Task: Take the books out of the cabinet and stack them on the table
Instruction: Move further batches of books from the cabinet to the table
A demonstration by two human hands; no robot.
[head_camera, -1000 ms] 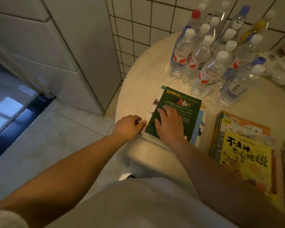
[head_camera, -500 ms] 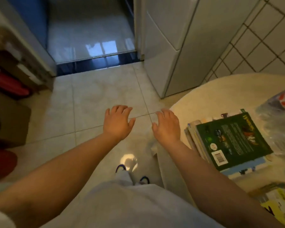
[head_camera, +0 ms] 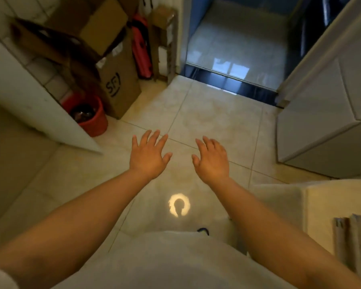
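Both hands released over a tiled floor (head_camera: 206, 113).
Left hand (head_camera: 147, 156) and right hand (head_camera: 212, 160) spread, grasping nothing; table (head_camera: 329, 197) edge at four o'clock, cardboard box (head_camera: 117, 80) at eleven.

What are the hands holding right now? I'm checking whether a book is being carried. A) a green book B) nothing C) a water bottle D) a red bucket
B: the left hand and right hand hover over the floor tiles, fingers spread and empty.
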